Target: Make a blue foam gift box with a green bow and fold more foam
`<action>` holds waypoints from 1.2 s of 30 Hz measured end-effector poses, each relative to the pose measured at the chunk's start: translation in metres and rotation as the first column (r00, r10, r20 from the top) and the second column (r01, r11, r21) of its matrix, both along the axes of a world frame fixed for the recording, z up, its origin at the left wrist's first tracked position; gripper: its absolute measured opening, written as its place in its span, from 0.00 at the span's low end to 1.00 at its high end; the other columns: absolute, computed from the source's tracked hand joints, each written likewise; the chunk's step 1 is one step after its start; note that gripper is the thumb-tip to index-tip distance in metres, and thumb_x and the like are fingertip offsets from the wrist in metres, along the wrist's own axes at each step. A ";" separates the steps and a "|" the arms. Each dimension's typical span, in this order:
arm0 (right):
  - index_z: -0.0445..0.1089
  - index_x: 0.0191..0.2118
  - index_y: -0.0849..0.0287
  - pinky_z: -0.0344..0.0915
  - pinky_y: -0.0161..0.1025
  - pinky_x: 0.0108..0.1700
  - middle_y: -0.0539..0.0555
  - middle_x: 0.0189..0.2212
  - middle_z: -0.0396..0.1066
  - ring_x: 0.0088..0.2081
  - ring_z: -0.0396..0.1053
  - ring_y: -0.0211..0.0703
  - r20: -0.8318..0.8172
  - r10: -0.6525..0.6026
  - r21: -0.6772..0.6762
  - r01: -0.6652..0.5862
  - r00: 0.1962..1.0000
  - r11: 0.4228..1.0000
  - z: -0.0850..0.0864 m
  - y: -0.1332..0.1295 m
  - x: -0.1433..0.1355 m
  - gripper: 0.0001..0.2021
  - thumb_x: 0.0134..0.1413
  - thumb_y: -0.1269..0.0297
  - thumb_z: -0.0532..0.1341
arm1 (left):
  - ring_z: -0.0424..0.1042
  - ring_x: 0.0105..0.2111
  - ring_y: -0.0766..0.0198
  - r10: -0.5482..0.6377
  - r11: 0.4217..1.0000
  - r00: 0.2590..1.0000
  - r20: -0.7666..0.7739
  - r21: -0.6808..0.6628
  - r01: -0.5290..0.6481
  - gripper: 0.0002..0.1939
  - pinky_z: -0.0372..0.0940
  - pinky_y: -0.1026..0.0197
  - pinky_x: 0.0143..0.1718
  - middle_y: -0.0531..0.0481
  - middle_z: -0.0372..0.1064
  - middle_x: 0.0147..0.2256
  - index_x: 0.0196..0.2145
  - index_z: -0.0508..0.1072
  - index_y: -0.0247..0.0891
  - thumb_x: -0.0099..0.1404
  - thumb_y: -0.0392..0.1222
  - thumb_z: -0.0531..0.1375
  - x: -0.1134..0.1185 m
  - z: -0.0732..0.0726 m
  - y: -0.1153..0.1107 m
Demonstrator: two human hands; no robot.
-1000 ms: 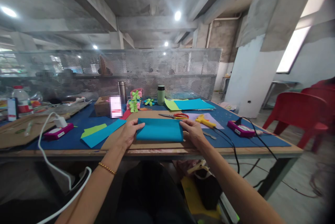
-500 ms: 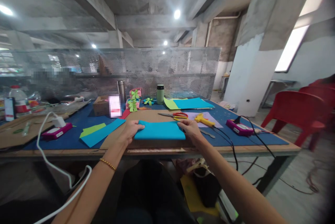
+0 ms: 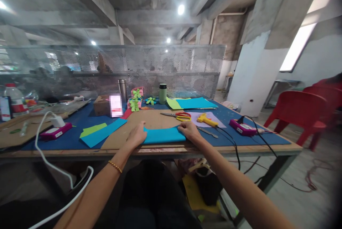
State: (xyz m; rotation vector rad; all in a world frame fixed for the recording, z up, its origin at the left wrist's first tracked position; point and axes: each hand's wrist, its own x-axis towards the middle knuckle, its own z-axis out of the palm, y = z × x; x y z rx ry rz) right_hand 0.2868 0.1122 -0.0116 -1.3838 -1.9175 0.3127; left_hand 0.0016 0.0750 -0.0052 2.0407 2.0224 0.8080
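A folded blue sheet point(image 3: 163, 135), felt or foam by its look, lies along the near edge of the brown cardboard point(image 3: 117, 137). My left hand point(image 3: 137, 134) is closed on its left end, fingers curled. At the opposite end, my right hand point(image 3: 188, 130) pinches the upper corner between thumb and fingers. Just beyond the right hand are the scissors point(image 3: 177, 116) with red and yellow handles, blades pointing left. A metal tweezers-like tool point(image 3: 208, 132) rests to the right of that hand. Left of the cardboard lies a blue strip point(image 3: 103, 133) over a lime green piece point(image 3: 92, 129).
A yellow glue gun point(image 3: 207, 119) sits on a lilac sheet, its black cord trailing off the table's front. Purple power strips point(image 3: 242, 127) stand on both sides. Behind are a green bottle point(image 3: 162, 94), a steel flask point(image 3: 122, 90), a cardboard box point(image 3: 101, 106) and stacked coloured sheets point(image 3: 196, 103).
The folded blue sheet has come down onto the cardboard and looks flatter. My left hand has shifted right and wraps further over its end; my right hand has moved slightly left.
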 end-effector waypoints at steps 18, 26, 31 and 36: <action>0.72 0.28 0.59 0.51 0.34 0.25 0.46 0.19 0.61 0.22 0.54 0.35 -0.589 0.112 -0.007 -0.144 0.800 0.990 0.010 -0.018 -0.009 0.18 0.42 0.47 0.65 | 0.71 0.48 0.50 -0.092 0.950 0.939 0.332 0.311 -0.017 0.26 0.63 0.54 0.51 0.40 0.72 0.50 0.60 0.66 0.35 0.64 0.40 0.55 0.001 -0.004 -0.021; 0.72 0.28 0.59 0.53 0.34 0.25 0.46 0.19 0.62 0.22 0.55 0.35 -0.627 0.096 -0.033 -0.150 0.773 0.988 0.011 -0.021 -0.010 0.19 0.40 0.46 0.66 | 0.71 0.45 0.53 -0.108 0.938 0.926 0.363 0.346 -0.026 0.26 0.63 0.57 0.48 0.45 0.72 0.44 0.59 0.66 0.38 0.64 0.41 0.55 0.000 -0.007 -0.020; 0.71 0.26 0.59 0.53 0.34 0.24 0.46 0.18 0.61 0.22 0.55 0.35 -0.618 0.086 -0.046 -0.145 0.781 0.988 0.013 -0.022 -0.010 0.20 0.40 0.44 0.66 | 0.71 0.47 0.53 -0.121 0.929 0.926 0.356 0.369 -0.020 0.24 0.63 0.57 0.50 0.44 0.72 0.47 0.57 0.68 0.37 0.63 0.41 0.55 0.000 -0.009 -0.018; 0.68 0.23 0.58 0.52 0.34 0.24 0.45 0.17 0.59 0.21 0.54 0.34 -0.612 0.085 -0.044 -0.140 0.786 0.989 0.012 -0.021 -0.009 0.21 0.40 0.43 0.66 | 0.71 0.47 0.52 -0.118 0.932 0.924 0.364 0.360 -0.023 0.24 0.63 0.57 0.49 0.43 0.72 0.48 0.57 0.69 0.38 0.63 0.40 0.56 0.001 -0.007 -0.019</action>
